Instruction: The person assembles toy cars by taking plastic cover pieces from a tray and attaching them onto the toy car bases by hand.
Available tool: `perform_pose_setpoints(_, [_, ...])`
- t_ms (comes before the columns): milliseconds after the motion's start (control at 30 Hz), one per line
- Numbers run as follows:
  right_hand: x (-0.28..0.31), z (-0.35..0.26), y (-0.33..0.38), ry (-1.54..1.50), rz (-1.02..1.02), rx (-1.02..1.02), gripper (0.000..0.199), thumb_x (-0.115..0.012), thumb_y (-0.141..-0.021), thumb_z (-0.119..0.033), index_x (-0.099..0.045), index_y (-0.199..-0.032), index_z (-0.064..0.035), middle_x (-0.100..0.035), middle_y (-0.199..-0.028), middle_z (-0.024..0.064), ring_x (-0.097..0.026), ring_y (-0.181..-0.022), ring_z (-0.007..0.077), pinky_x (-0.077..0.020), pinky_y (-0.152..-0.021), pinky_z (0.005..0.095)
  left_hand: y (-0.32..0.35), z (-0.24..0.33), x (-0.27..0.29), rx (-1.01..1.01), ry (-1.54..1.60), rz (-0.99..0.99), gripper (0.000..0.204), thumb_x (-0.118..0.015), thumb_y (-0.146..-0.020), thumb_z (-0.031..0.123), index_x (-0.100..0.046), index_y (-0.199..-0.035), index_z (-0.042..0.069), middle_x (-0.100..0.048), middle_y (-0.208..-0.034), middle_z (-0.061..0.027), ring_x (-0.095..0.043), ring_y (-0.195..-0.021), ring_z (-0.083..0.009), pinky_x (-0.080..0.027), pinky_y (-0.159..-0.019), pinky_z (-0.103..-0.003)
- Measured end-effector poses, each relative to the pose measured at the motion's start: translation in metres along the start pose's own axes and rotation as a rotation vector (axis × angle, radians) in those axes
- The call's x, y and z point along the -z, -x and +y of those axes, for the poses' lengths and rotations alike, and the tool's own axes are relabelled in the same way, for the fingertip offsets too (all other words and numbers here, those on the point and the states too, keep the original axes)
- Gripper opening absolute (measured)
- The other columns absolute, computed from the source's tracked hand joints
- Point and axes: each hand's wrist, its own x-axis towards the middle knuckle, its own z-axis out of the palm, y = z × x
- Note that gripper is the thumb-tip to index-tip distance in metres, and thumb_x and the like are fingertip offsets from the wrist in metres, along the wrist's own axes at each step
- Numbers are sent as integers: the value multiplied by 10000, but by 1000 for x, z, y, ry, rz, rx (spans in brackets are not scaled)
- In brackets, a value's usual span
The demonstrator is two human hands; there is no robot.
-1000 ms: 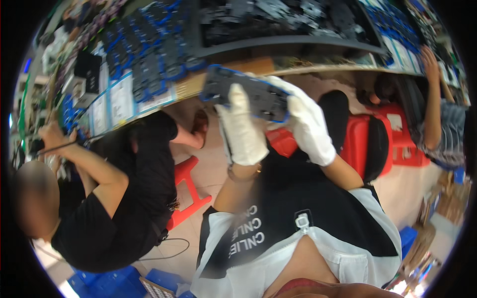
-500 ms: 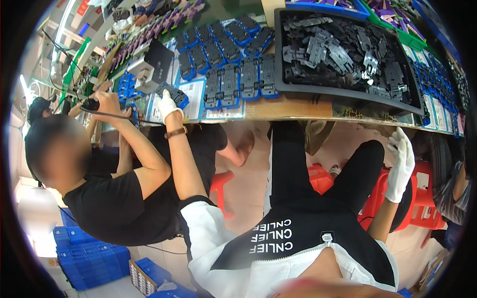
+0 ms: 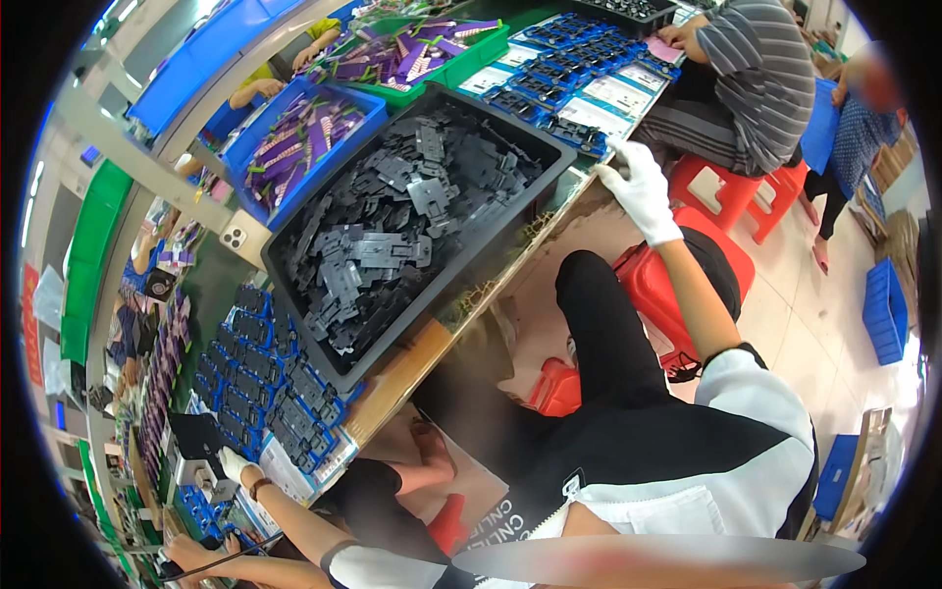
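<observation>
Right hand [image 3: 640,185], gloved, fingers curled at the desk [image 3: 432,344] edge beside black bin [image 3: 549,182]. Left hand [image 3: 232,463], gloved, touches small dark parts [image 3: 285,417]; grip width unclear.

The big tray [image 3: 554,167] of loose moulded parts [image 3: 392,226] sits on the workbench [image 3: 412,368] at picture centre. Left of the tray lie rows of small part holders [image 3: 260,378]; behind it stand two bins [image 3: 245,172]. More holders [image 3: 574,59] lie right of the tray, stools [image 3: 726,206] beyond.
</observation>
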Motion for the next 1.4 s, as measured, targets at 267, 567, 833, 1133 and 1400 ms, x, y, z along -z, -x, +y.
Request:
perform_pose_setpoints(267, [-86,67,-84,117,-121,300,813,-799,-736,-338,-429,-1431,-136,-565,-1314,168,-546,-1200,349,-434,-1017,378,102,90,46,-230,82,439,378,-589,-953,274,-653,-1195,-10,-658,-1199,-160,-596,-950,-262,-452,-896,-359])
perform_pose_setpoints(567, [30,6,-61,146,-66,127,801,-797,-732,-303,-449,-1421,-87,-550,-1350,190,-564,-1201,339,-455,-999,382,438,299,-16,-5,1099,-241,383,-479,-999,292,-530,-1262,19,-567,-1243,-129,-535,-1166,-242,-428,-985,-399])
perform_pose_setpoints(833, [52,-139,29,-226,-541,441,786,-826,-672,-267,-504,-1355,-50,-588,-1298,191,-598,-1169,349,-474,-990,392,570,341,-103,686,1868,-1259,795,-436,-907,676,-306,-1513,179,-390,-1491,-139,-382,-1329,-382,-297,-1116,-577])
perform_pose_setpoints(1133, [4,-186,10,-301,-469,744,483,-664,-839,-461,-676,-1062,-33,-671,-1022,163,-635,-971,349,-521,-816,437,524,319,-63,837,1734,-973,709,-426,-914,687,-454,-1408,180,-499,-1388,-77,-467,-1256,-317,-369,-1063,-562])
perform_pose_setpoints(1400, [-108,-188,-57,291,-699,354,785,-465,-876,-713,-684,-685,16,-655,-684,201,-657,-674,383,-522,-670,451,508,304,-42,906,1635,-831,660,-439,-925,674,-502,-1347,170,-534,-1321,-94,-502,-1185,-305,-411,-1034,-529])
